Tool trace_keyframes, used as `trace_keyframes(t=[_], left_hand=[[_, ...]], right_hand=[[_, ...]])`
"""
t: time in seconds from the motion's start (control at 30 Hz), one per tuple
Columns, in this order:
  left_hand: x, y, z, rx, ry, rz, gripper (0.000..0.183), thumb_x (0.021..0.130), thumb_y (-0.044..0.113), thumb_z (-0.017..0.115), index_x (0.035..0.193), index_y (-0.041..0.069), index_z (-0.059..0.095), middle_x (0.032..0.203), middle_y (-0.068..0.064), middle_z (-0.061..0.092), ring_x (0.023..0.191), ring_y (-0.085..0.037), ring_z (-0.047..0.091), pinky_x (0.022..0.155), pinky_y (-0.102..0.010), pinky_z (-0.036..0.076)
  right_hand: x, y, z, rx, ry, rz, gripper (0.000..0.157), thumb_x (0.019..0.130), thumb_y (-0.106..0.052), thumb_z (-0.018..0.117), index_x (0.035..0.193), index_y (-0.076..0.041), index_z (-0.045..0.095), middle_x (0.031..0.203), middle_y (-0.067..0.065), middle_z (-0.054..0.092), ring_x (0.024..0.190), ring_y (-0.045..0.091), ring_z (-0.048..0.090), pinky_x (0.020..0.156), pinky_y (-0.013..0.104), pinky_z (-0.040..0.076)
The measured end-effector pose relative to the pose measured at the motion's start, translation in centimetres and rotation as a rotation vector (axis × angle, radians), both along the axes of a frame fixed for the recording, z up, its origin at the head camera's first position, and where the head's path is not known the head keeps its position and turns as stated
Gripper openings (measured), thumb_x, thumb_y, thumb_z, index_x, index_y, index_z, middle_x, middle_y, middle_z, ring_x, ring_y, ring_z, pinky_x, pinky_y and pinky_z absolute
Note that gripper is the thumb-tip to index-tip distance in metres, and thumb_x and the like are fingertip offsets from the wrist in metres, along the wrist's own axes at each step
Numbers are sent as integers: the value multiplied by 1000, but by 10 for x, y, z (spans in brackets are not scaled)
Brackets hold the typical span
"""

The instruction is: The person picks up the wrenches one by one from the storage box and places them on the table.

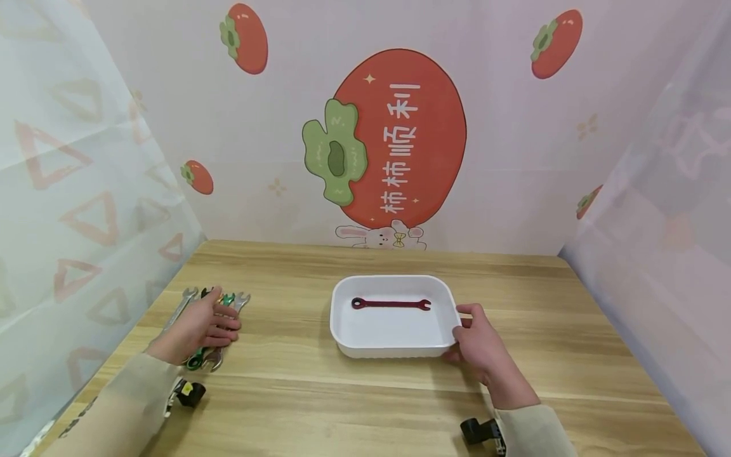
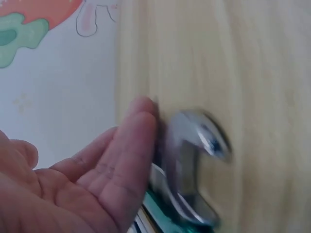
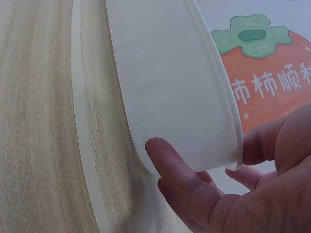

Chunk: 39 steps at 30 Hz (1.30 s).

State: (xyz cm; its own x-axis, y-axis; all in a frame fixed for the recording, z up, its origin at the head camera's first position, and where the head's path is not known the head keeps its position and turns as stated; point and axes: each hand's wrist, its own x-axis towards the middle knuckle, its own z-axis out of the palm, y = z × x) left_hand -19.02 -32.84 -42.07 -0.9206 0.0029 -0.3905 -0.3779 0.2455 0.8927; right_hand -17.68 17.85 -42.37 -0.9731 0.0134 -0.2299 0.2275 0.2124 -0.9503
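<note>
My left hand (image 1: 202,324) is over a bunch of wrenches (image 1: 180,312) at the left of the table, its fingers extended and relaxed. In the left wrist view the fingers (image 2: 131,165) are beside the open end of a shiny wrench (image 2: 182,160), with green metal below it. The hand hides much of the bunch. My right hand (image 1: 482,343) grips the right end of a white plastic tray (image 1: 394,350), thumb at the rim and other fingers around the corner. Inside the tray lies one dark red combination wrench (image 1: 394,304), its ring end to the left.
The wood-grain table (image 1: 285,406) ends at a back wall sheet (image 1: 274,127) printed with persimmons. Pale sheets hang along the left and right sides. A small black camera (image 1: 191,393) is strapped at the left wrist, another camera (image 1: 476,431) at the right.
</note>
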Motion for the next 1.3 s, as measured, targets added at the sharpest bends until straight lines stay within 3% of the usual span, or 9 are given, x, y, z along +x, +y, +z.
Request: trace_keyframes(t=[0.1,0.17,0.33,0.47,0.57,0.67,0.9,1.1,1.3], left_hand=[[0,12,8,-20,72,-42,95,100,67,14,142,-16,36,119,-30,60,98,-40,66,83,-47,55],[-1,25,14,-5,181,-110,97,99,67,9,145,-13,35,125,-34,57,107,-46,62,89,-51,52],[-11,65,23,20,559,-464,82,102,53,-10,157,6,28,147,-23,44,132,-47,42,108,-60,30],[-20,103,31,25,697,-681,69,104,47,-9,161,22,22,154,-12,40,139,-40,35,111,-66,14],[-27,133,36,-14,675,-753,63,105,50,-4,160,31,20,154,-8,41,141,-35,35,109,-70,3],[-38,165,38,-102,584,-794,58,106,51,0,159,38,19,152,1,44,141,-26,36,110,-68,-1],[-67,230,30,-227,314,-860,63,102,63,10,160,39,18,151,7,44,139,-22,39,116,-53,13],[-82,247,19,-304,239,-801,67,101,67,15,160,35,22,146,6,50,133,-24,48,114,-49,26],[-76,247,27,-464,214,-746,91,88,84,13,154,28,40,141,10,55,127,-20,54,113,-52,23]], right_hand=[[0,0,0,1,0,-4,51,100,4,36,148,0,23,135,32,37,99,42,61,70,48,58],[0,0,-1,0,2,-7,50,100,5,36,148,0,23,134,32,38,98,42,61,70,48,58],[0,0,-2,-7,-6,-15,50,99,5,36,147,0,24,133,31,38,98,42,61,70,48,58],[-1,0,-2,-5,-9,-15,50,100,5,36,148,0,24,134,31,38,99,43,61,70,48,58],[-2,0,-2,-1,-5,-7,50,100,4,37,148,0,23,135,31,37,99,43,60,70,48,58],[-3,1,-2,1,-2,-2,50,100,4,37,149,0,23,135,31,37,99,42,61,70,48,58],[-1,5,0,3,-5,-24,50,99,5,37,147,0,24,132,31,39,96,42,61,68,47,59],[-3,5,-5,-9,-5,-20,51,98,5,38,147,0,25,132,31,39,96,41,62,68,48,59],[-1,1,-1,-10,-4,-20,51,98,6,37,147,0,26,133,31,39,99,44,61,68,49,58]])
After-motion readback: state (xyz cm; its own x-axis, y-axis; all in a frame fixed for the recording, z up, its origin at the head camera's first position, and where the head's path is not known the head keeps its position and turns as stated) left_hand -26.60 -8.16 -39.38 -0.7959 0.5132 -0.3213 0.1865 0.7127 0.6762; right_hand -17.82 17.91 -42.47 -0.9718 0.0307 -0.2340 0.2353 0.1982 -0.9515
